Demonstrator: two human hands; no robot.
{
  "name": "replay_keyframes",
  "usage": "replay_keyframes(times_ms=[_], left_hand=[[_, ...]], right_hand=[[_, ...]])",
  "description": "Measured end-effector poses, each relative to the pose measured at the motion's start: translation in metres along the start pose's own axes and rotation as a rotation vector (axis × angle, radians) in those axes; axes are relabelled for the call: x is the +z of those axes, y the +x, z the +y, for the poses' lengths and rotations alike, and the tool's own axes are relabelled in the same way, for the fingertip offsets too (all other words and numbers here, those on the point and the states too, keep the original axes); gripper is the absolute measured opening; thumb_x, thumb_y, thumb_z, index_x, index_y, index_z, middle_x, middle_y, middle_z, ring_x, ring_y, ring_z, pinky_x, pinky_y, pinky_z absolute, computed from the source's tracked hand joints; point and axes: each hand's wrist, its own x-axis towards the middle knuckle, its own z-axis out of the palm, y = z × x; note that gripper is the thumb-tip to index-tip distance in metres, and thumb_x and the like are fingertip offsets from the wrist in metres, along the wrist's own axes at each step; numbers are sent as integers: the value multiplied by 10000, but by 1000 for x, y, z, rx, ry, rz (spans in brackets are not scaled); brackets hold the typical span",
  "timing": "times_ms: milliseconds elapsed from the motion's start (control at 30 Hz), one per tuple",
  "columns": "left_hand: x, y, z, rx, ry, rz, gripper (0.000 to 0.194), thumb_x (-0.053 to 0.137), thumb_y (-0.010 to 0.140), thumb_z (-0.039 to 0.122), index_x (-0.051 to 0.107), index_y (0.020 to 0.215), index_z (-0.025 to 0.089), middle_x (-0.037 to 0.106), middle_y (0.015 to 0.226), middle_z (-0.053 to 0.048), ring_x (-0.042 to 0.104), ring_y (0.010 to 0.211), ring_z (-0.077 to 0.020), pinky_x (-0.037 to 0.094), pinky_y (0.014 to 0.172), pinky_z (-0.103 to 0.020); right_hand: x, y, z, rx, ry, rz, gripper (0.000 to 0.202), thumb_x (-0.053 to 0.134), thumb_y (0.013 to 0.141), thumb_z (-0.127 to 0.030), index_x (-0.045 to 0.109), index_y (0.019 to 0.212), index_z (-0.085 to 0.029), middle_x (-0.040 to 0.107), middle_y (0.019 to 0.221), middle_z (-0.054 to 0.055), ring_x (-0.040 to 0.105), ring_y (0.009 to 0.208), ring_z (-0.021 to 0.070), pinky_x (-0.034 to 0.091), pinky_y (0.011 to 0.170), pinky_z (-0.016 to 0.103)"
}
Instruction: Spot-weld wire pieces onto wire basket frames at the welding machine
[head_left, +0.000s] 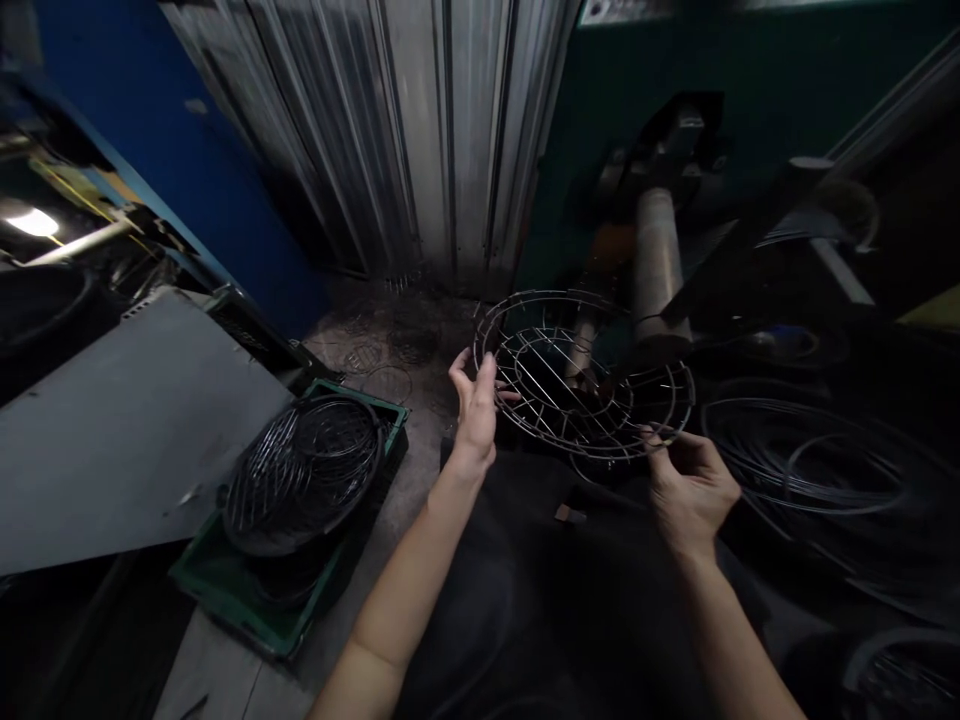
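A round wire rack [534, 432] with concentric rings and short cross wires is held up in front of a machine's metal cylinder [660, 260]. My left hand [477, 405] is at the rack's left edge, thumb up along the outer ring and fingers spread behind it. At the lower right rim, my right hand [690, 485] pinches the wire between thumb and fingers. The rack is tilted, and the machine's lower parts show through its wires.
A green crate [285, 640] on the floor at left holds stacked wire racks [307, 470]. Beside it stands a grey panel [135, 430]. Wire coils [817, 470] lie at right. Wire pieces [364, 355] are scattered on the floor near the corrugated wall [420, 130].
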Motion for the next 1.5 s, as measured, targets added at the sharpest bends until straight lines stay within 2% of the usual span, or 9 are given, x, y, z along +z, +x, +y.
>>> replay_keyframes(times_ms=[367,533,633,733,867,1067,1233,1367,1500], left_hand=[[2,-12,-1,-19,-59,-6,406,549,884,458,358,1198,287,532,1207,-39,628,814,-81,525,662,-192],[-1,-21,-3,9,-53,-40,426,536,897,375,314,1254,306,531,1223,-34,635,830,-76,516,683,-185],[-1,-23,-6,-10,-31,-48,477,522,899,370,276,1304,312,566,1142,-37,636,766,-71,505,658,-182],[2,-24,-6,8,-21,-39,493,530,895,380,272,1309,313,552,1175,-43,629,776,-69,512,675,-189],[7,-19,0,28,-33,-55,474,551,884,424,299,1271,317,512,1263,-39,623,838,-82,530,710,-210],[9,-7,5,-83,14,-64,487,528,881,501,292,1273,334,582,1113,-22,621,667,-65,506,650,-216],[9,5,10,-99,21,-75,479,525,865,541,319,1233,311,562,1047,-7,612,635,-66,511,654,-240],[8,10,17,-131,55,-134,528,511,848,592,302,1233,297,552,953,7,595,563,-63,475,572,-217],[9,16,24,-98,89,-166,534,559,845,530,292,1243,296,552,902,24,585,543,-54,460,572,-203]], right_hand=[[4,8,3,-43,47,13,334,746,660,-439,650,791,-147,655,738,36,585,670,138,478,658,294],[4,9,6,-30,69,1,342,745,645,-452,631,761,-152,650,727,26,600,684,142,486,678,297],[2,7,9,-22,80,11,334,747,643,-442,632,767,-154,662,760,31,619,720,153,495,707,309],[1,7,12,-18,93,32,329,754,638,-431,632,766,-153,665,767,36,620,723,154,495,712,310],[1,10,10,-21,100,33,317,747,654,-424,637,778,-153,668,768,38,616,718,150,492,714,309],[1,12,7,-34,91,26,304,741,672,-420,645,783,-153,654,738,27,590,678,137,475,674,289],[2,10,3,-35,98,7,294,746,675,-405,644,788,-153,654,750,28,602,703,145,480,693,295],[1,8,-1,-39,94,-4,284,739,687,-395,642,800,-153,653,762,27,603,713,144,484,708,298],[1,3,0,-21,93,-13,288,738,687,-404,632,782,-154,653,763,29,603,711,144,482,702,295]])
